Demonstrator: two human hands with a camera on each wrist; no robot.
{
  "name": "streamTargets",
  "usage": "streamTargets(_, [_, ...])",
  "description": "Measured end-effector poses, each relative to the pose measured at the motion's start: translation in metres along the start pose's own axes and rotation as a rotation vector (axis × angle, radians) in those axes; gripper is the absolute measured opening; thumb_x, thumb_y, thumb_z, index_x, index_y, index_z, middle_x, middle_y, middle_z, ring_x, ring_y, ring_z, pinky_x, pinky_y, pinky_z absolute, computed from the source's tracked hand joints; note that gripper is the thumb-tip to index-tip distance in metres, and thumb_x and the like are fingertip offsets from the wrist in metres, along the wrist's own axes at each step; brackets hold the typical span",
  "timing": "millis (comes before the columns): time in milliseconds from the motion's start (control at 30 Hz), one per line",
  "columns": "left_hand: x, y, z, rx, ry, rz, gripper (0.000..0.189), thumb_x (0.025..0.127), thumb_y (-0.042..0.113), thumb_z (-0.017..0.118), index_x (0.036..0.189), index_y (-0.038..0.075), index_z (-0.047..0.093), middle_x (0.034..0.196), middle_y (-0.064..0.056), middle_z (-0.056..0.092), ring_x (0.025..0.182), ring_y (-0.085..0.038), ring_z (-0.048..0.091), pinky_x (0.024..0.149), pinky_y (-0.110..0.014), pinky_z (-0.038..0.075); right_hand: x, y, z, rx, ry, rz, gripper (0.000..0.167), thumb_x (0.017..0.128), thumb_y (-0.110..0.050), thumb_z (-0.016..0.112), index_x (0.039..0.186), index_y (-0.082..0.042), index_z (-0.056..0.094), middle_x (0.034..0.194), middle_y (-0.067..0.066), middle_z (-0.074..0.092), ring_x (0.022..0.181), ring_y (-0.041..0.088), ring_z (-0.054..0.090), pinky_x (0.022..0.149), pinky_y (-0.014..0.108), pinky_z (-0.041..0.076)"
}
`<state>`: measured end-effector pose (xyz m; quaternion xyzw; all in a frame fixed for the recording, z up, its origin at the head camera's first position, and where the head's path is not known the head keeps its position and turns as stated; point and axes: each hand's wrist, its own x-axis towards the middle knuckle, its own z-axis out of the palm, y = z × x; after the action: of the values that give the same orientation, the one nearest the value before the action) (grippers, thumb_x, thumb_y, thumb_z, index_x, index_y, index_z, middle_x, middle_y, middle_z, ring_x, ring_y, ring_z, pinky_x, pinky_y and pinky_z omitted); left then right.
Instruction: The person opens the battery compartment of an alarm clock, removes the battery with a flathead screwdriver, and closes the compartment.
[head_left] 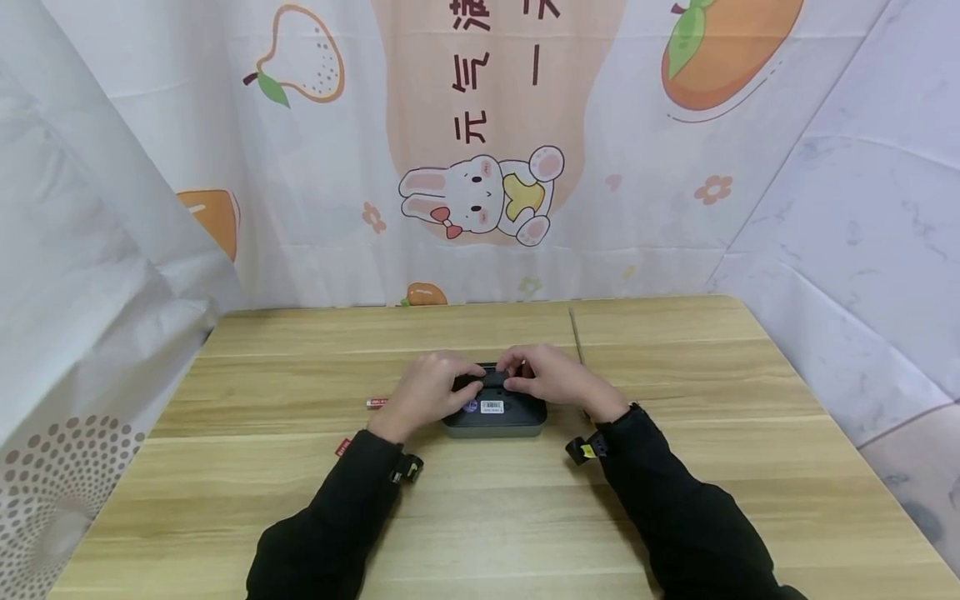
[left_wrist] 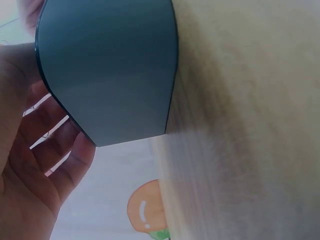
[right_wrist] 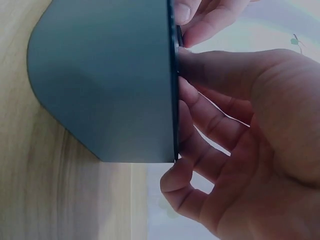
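A box-shaped object with a black top and grey-green sides [head_left: 495, 432] lies on the table; its exact kind is unclear. On its top are a barcode sticker [head_left: 492, 407] and a round purple sticker. My left hand [head_left: 431, 387] and right hand [head_left: 551, 377] reach over it from either side, thumbs and fingertips pinching a dark raised part [head_left: 494, 378] mid-top. This part is mostly hidden by fingers. The right wrist view shows the right hand [right_wrist: 240, 125] with thumb and fingers bent against the top. In the left wrist view, the left hand's fingers [left_wrist: 62, 135] lie along the top edge.
A red-and-white stick-like item [head_left: 377, 403] lies partly behind the left hand. Near the left sleeve is a small red piece [head_left: 342, 447]. A thin rod [head_left: 576, 333] lies behind the right hand. A printed curtain [head_left: 322, 208] hangs at the table's [head_left: 480, 517] back edge.
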<state>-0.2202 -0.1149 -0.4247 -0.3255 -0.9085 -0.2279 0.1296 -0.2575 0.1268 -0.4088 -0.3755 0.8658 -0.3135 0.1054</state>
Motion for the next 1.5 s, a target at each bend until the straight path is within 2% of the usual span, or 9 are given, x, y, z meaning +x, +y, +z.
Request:
streamTargets(133, [-0.001,0.001,0.0,-0.002,-0.014,-0.021,0.015,0.09,0.009,0.074,0.103,0.012,0.08,0.1,-0.001,0.076,0.098,-0.017,0.071,0.085,-0.036,0.055,0.0,0.0,0.001,-0.043,0.017,-0.004,0.012,0.096,-0.009,0.072,0.108,-0.009,0.073,0.099,0.0,0.069,0.077,0.009,0.058,0.072,0.03,0.049])
streamTargets(267, [-0.002,0.0,0.0,-0.011,-0.021,-0.028,0.014,0.091,0.009,0.074,0.103,0.012,0.08,0.1,-0.001,0.076,0.099,-0.017,0.07,0.087,-0.036,0.055,0.001,0.0,0.002,-0.081,0.019,-0.015,0.013,0.096,-0.01,0.071,0.109,-0.009,0.073,0.102,0.0,0.069,0.08,0.01,0.057,0.075,0.031,0.05])
streamTargets(500, [-0.001,0.001,0.0,-0.016,-0.049,-0.032,0.013,0.094,0.014,0.074,0.105,0.012,0.08,0.104,-0.002,0.075,0.102,-0.018,0.068,0.089,-0.036,0.054,0.0,-0.001,0.002,-0.079,0.025,0.024,0.016,0.097,-0.009,0.07,0.112,-0.011,0.074,0.106,0.0,0.07,0.086,0.011,0.061,0.079,0.033,0.051])
streamTargets(867, [-0.001,0.001,-0.002,-0.054,-0.085,-0.039,0.013,0.095,0.013,0.072,0.106,0.011,0.079,0.111,-0.005,0.073,0.105,-0.02,0.066,0.092,-0.037,0.053,-0.001,-0.003,0.001,-0.084,0.02,0.006,0.015,0.098,-0.011,0.069,0.112,-0.012,0.074,0.105,-0.001,0.067,0.083,0.01,0.058,0.075,0.031,0.049])
streamTargets(1067, [-0.001,0.004,-0.004,-0.037,-0.098,-0.023,0.014,0.096,0.013,0.072,0.107,0.01,0.079,0.111,-0.006,0.072,0.107,-0.021,0.066,0.093,-0.038,0.052,-0.004,-0.008,-0.001,-0.171,-0.024,-0.013,0.022,0.099,-0.019,0.07,0.119,-0.011,0.073,0.107,0.0,0.063,0.082,0.011,0.054,0.075,0.031,0.047])
streamTargets(1233, [-0.002,0.008,-0.011,-0.046,-0.149,-0.015,0.017,0.097,0.016,0.071,0.111,0.009,0.078,0.113,-0.008,0.071,0.109,-0.023,0.066,0.095,-0.039,0.051,-0.008,-0.016,-0.006,-0.219,-0.058,-0.003,0.029,0.099,-0.02,0.069,0.125,-0.008,0.07,0.112,0.004,0.063,0.09,0.015,0.058,0.082,0.035,0.048])
streamTargets(1500, [-0.003,0.014,-0.022,-0.038,-0.238,-0.025,0.024,0.097,0.021,0.071,0.117,0.007,0.075,0.113,-0.007,0.07,0.106,-0.021,0.065,0.095,-0.038,0.05,-0.011,-0.025,-0.01,-0.265,-0.109,-0.003,0.031,0.098,-0.022,0.07,0.126,-0.007,0.07,0.12,0.007,0.063,0.107,0.024,0.062,0.093,0.04,0.049])
